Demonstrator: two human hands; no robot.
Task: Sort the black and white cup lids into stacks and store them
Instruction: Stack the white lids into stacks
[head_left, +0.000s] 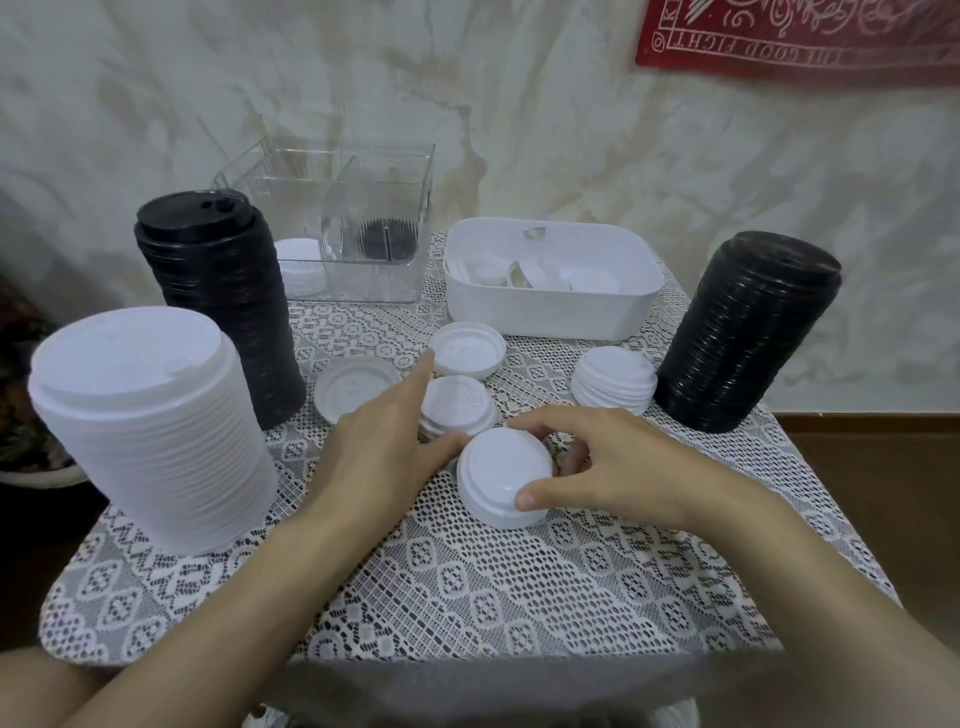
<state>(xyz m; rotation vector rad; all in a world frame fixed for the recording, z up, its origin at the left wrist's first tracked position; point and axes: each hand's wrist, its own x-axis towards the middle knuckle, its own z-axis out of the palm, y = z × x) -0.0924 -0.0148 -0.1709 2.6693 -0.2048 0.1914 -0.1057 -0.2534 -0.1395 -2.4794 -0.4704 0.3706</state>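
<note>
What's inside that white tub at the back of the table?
Loose white lids lie jumbled inside the white tub, some tilted on edge. No black ones show. The tub's near wall hides its floor and anything lying lower down.

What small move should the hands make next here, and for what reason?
Probably lift the small stack that the right hand grips and set it on the nearest loose lid. Several white lids lie unstacked on the cloth, and the open left hand lies beside that one, able to steady it.
</note>
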